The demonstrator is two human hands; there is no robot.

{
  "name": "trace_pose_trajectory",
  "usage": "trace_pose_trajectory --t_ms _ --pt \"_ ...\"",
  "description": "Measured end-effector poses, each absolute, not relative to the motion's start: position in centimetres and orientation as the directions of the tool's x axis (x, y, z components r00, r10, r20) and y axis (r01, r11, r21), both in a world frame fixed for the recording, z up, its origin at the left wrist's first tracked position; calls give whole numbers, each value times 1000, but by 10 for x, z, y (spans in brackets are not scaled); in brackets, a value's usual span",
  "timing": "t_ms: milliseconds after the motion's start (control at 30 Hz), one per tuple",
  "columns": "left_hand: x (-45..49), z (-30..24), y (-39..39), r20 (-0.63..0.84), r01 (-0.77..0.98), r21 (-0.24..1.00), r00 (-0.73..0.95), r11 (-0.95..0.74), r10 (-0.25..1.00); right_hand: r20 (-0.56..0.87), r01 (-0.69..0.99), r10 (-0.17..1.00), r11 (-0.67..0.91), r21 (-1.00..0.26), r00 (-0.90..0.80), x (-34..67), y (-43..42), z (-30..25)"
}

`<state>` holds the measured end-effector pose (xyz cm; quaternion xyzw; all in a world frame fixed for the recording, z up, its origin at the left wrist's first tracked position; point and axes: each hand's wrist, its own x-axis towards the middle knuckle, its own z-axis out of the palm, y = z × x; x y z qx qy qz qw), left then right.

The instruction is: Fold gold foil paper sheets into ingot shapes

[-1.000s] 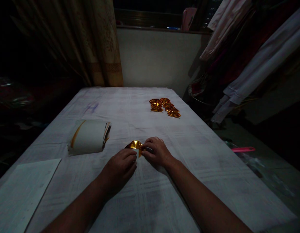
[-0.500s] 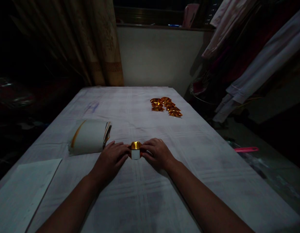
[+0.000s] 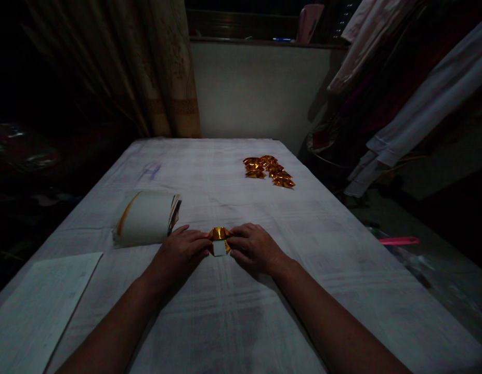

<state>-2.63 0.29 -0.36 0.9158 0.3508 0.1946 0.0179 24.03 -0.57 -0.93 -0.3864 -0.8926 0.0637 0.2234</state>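
Observation:
A small folded piece of gold foil paper [image 3: 220, 233], shiny gold with a white square face toward me, is held low over the middle of the table. My left hand [image 3: 185, 248] pinches its left side between thumb and fingers. On the other side my right hand [image 3: 253, 246] grips the right edge the same way. The fingertips cover both ends of the piece. Just beyond my left hand lies a folded stack of pale sheets [image 3: 147, 217] with gold showing along its edges.
Several folded gold foil pieces [image 3: 269, 169] sit in two rows at the back right of the cloth-covered table [image 3: 241, 322]. A white sheet [image 3: 46, 306] lies at the front left. Clothes [image 3: 428, 93] hang on the right, above a pink-handled object [image 3: 400, 241].
Both hands keep their hold on the gold foil paper. Its white face looks slightly more tilted, and more gold shows at its right side. The whole view has shifted slightly.

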Motion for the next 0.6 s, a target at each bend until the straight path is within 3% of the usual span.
trace_pose_trajectory --t_ms 200,600 --pt "-16 6 -1 374 623 69 708 -779 599 327 673 721 691 -264 -611 239 -4 -10" --pt "-14 2 -3 382 636 63 697 -769 607 312 728 747 656 -198 -587 222 -9 -6"
